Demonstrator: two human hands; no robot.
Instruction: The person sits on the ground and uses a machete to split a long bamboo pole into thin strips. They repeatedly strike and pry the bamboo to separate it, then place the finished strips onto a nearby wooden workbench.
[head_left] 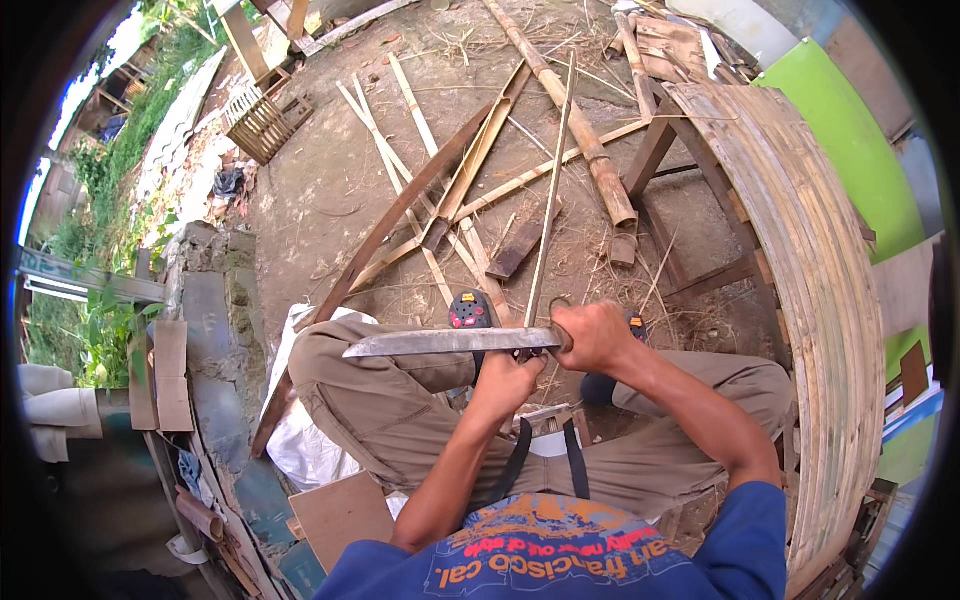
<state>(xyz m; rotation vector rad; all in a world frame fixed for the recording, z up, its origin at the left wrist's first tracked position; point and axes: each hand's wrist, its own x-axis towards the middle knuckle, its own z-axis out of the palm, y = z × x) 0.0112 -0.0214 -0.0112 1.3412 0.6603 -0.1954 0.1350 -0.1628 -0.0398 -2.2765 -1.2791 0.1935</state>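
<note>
A seated person has the right hand (598, 335) clenched around the handle of a machete (440, 342), whose blade points toward 9 o'clock across the lap. The left hand (508, 380) sits just below the blade, at about 7 o'clock from the right; its fingers appear to grasp the near end of a long bamboo strip (553, 190), though the blade hides part of that hold. The strip lies between the knees and runs out to 12 o'clock over the ground (330, 200). On the evidence of what lies about, the splitting is partly done: several narrow slats (415, 110) lie crossed near 11 o'clock, and a hollow half (490, 140) of a stem rests just past 11. The strip in hand is already narrow but seems unfinished, being in one piece beside the blade; whether the edge bites into it cannot be told. Near 1 o'clock a thick pole (590, 150) looks round and unsplit, so it may be work left over. A slatted counter (800, 270) stands between 2 and 3 o'clock, and a crate (258, 122) between 10 and 11.
</note>
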